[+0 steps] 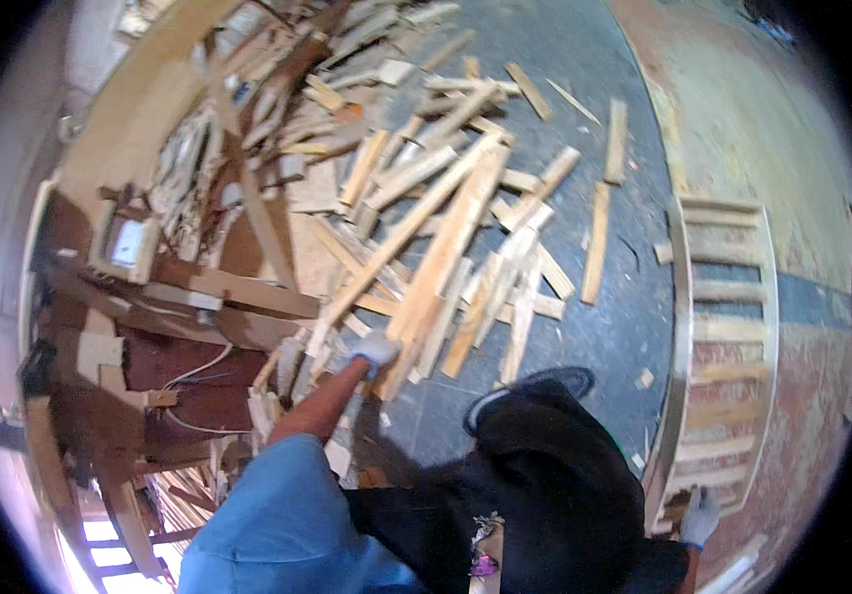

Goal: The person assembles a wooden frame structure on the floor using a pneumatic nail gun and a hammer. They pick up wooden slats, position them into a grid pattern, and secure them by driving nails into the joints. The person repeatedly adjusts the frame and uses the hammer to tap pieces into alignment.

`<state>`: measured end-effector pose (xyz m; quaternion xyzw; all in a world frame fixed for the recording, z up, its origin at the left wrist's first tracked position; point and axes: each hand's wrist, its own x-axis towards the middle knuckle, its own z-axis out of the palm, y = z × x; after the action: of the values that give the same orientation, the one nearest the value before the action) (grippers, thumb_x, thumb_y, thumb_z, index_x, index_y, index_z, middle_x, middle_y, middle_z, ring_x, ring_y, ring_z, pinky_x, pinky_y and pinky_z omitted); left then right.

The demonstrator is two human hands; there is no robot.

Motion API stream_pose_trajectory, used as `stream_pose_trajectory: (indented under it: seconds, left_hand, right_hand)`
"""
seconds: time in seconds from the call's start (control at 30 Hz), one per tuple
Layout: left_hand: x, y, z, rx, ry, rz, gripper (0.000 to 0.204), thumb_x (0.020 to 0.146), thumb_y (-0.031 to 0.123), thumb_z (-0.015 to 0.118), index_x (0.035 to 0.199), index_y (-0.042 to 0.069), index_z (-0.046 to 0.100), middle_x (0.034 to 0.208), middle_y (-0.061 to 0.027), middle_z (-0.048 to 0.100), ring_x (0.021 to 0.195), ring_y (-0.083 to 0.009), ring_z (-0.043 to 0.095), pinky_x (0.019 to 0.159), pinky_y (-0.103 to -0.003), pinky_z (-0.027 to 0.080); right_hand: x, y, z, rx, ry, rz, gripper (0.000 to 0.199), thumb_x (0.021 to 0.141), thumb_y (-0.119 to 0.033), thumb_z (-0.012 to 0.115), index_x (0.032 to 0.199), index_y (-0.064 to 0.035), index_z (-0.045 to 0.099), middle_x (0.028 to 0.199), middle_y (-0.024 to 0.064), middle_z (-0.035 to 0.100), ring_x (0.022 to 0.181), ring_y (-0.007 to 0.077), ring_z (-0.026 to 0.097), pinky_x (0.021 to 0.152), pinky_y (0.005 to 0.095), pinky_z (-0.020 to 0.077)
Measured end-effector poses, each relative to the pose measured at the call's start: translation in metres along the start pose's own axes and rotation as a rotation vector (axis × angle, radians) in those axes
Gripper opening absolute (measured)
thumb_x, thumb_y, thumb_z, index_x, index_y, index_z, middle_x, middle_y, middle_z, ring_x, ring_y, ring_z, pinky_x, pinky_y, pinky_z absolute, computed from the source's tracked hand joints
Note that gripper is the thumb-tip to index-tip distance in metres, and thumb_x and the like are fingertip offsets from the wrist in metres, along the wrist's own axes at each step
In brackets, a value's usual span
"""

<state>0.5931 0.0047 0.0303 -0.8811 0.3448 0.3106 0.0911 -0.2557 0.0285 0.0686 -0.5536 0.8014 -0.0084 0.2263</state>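
A white glove covers my left hand (376,348), which is closed on the edge of a long pale wooden plank (443,267) near its close end. That plank lies sloping over a loose heap of wooden strips (520,247) on the floor. Far to the right, my gloved right hand (700,517) is closed at the near end of a long slatted wooden frame (678,297), which has several crosswise slats. Its fingers are small and partly blurred in the picture. A longer narrow strip (406,238) leans beside the plank on its left.
Broken boards and scrap wood (248,148) pile up at the left and far left, with loose cables (198,366) among them. Several short strips (596,243) lie on the blue-grey floor (634,327). My shoe (535,391) stands just before the heap. A narrow board (486,559) shows at the lower edge.
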Motion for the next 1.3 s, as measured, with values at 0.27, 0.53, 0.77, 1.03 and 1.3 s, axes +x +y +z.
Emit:
stream_pose_trajectory:
  seconds: [0.27,0.53,0.77,1.03,1.3]
  left_hand:
    - [-0.118,0.1,-0.081,-0.082,0.291,0.32,0.068,0.095,0.044,0.058,0.148,0.001,0.055,0.146,-0.0272,0.059,0.134,-0.0419,0.057,0.116,-0.046,0.043]
    - [-0.292,0.086,-0.232,-0.037,0.942,0.587,0.048,0.092,0.026,0.068,0.135,0.004,0.064,0.114,-0.0242,0.069,0.107,-0.0429,0.065,0.096,-0.053,0.051]
    - [-0.391,0.006,-0.35,0.229,1.512,0.617,0.043,0.085,0.011,0.073,0.127,0.006,0.065,0.109,-0.017,0.068,0.103,-0.0369,0.065,0.095,-0.047,0.053]
    - [-0.484,-0.167,-0.544,0.437,1.761,-0.049,0.059,0.093,0.042,0.07,0.136,0.003,0.063,0.13,-0.024,0.068,0.122,-0.0388,0.063,0.103,-0.049,0.05]
    - [-0.474,-0.307,-0.586,0.042,0.943,-0.332,0.11,0.088,0.076,0.061,0.158,-0.006,0.038,0.164,-0.0275,0.039,0.154,-0.0368,0.036,0.126,-0.04,0.03]
  right_hand:
    - [-0.015,0.054,0.038,-0.171,0.013,0.006,0.039,0.097,-0.038,0.061,0.106,-0.002,0.074,0.101,0.0261,0.073,0.098,0.0412,0.072,0.081,0.0519,0.0545]
    - [-0.003,0.041,0.025,-0.224,-0.077,-0.084,0.042,0.097,-0.041,0.059,0.109,-0.0029,0.073,0.103,0.0261,0.073,0.099,0.0417,0.072,0.082,0.0524,0.0545]
    - [0.017,0.029,0.028,-0.266,-0.147,-0.183,0.045,0.097,-0.044,0.057,0.113,-0.0036,0.072,0.105,0.0261,0.072,0.101,0.0422,0.071,0.083,0.0528,0.0544]
    - [0.02,0.02,0.024,-0.316,-0.194,-0.231,0.049,0.098,-0.047,0.055,0.116,-0.0044,0.071,0.108,0.0261,0.072,0.102,0.0427,0.071,0.084,0.0533,0.0544]
    - [-0.002,0.014,0.016,-0.351,-0.225,-0.221,0.052,0.098,-0.049,0.053,0.12,-0.0053,0.071,0.111,0.0261,0.072,0.104,0.0433,0.07,0.086,0.0538,0.0543]
